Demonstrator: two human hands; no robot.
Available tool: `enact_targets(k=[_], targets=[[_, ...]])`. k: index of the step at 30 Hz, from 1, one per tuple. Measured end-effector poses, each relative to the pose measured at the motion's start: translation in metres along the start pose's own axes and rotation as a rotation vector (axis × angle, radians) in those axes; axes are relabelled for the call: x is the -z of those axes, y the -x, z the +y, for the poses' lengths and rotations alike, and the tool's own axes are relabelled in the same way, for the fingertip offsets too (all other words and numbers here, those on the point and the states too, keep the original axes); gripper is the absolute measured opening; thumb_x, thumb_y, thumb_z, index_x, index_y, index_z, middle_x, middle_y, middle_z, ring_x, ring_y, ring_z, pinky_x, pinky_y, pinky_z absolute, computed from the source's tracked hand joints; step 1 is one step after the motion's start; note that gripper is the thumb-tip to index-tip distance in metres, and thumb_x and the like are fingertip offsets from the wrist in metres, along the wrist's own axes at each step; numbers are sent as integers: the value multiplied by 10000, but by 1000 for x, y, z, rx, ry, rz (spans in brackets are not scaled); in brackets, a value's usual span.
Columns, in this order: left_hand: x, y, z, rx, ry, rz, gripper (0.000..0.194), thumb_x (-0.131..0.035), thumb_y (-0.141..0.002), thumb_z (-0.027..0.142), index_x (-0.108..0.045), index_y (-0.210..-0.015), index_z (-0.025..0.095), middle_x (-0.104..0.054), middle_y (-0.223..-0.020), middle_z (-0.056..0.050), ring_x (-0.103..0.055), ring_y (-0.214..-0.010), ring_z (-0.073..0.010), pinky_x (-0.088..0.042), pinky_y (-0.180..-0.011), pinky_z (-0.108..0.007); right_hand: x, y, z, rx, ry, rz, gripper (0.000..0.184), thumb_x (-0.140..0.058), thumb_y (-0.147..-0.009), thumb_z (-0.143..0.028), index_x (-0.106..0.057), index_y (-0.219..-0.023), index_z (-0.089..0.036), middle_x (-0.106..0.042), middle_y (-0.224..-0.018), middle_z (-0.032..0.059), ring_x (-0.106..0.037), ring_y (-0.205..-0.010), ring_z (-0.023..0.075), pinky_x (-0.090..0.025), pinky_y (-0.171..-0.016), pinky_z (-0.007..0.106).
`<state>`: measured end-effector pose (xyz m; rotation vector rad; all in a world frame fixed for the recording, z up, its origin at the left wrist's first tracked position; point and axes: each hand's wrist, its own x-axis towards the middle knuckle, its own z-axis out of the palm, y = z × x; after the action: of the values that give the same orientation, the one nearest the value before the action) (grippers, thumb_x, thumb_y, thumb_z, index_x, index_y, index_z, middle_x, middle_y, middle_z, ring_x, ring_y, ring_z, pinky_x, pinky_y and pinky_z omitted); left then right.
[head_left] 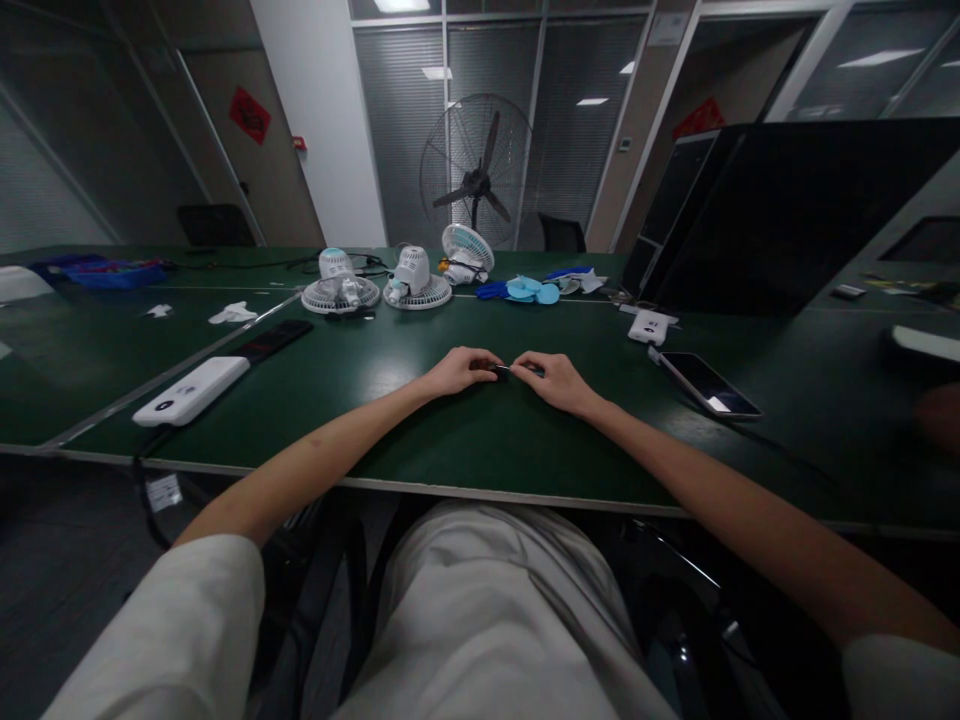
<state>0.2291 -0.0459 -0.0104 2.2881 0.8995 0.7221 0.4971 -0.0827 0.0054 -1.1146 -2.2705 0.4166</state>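
Observation:
My left hand (463, 369) and my right hand (553, 379) rest on the green table (450, 440), fingertips meeting at the middle. Both are closed in a pinch on a small dark object (504, 371) held between them; it is too small to name. Three small white desk fans (414, 280) lie partly taken apart at the far side of the table, beyond my hands, with blue fan blades (529, 291) beside them.
A white power strip (191, 391) and a black flat device (273, 340) lie at the left. A smartphone (708, 384) and a white box (651, 327) sit at the right, near a large black monitor (795, 215). A big floor fan (477, 170) stands behind.

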Motion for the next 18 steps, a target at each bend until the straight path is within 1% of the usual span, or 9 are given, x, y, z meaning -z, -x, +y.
enact_targets(k=[5, 8, 10, 12, 15, 18], targets=[[-2, 0, 2, -13, 66, 10, 565, -733, -932, 357, -639, -1458, 175, -725, -1096, -74, -677, -972, -205, -514, -869, -314, 0, -1, 4, -36, 11, 72, 366, -545, -1054, -507, -752, -1137, -217, -782, -1054, 77, -709, -891, 234, -520, -780, 335], [-3, 0, 3, 22, 66, 15, 620, -725, -936, 353, -589, -1513, 171, -720, -1110, -83, -675, -959, -202, -521, -855, -316, -1, -3, 8, -98, 62, 112, 366, -567, -1038, -513, -764, -1114, -214, -780, -1015, 81, -701, -848, 236, -511, -758, 341], [-3, 0, 5, 34, 63, 24, 631, -729, -933, 342, -577, -1518, 162, -718, -1110, -85, -675, -952, -199, -524, -849, -316, -2, -4, 10, -131, 90, 115, 359, -582, -1026, -518, -776, -1092, -223, -780, -986, 76, -696, -822, 235, -505, -745, 343], [-3, 1, 6, 35, 43, 30, 573, -733, -935, 341, -619, -1465, 157, -717, -1104, -85, -674, -954, -200, -525, -849, -320, -2, -3, 10, -146, 98, 102, 355, -583, -1021, -520, -783, -1088, -234, -780, -965, 67, -694, -806, 233, -499, -726, 341], [-3, 2, 7, 26, -21, 50, 386, -735, -943, 376, -735, -1266, 164, -716, -1094, -85, -672, -959, -207, -524, -849, -329, -2, -2, 10, -148, 106, 90, 343, -593, -1013, -516, -792, -1085, -246, -781, -956, 59, -696, -805, 233, -491, -711, 338], [-4, 3, 8, -12, -85, 72, 302, -739, -945, 410, -770, -1126, 170, -701, -1086, -87, -669, -934, -209, -532, -834, -338, -1, -1, 9, -167, 109, 134, 348, -598, -1009, -514, -796, -1076, -235, -782, -938, 64, -696, -802, 234, -488, -721, 341]])
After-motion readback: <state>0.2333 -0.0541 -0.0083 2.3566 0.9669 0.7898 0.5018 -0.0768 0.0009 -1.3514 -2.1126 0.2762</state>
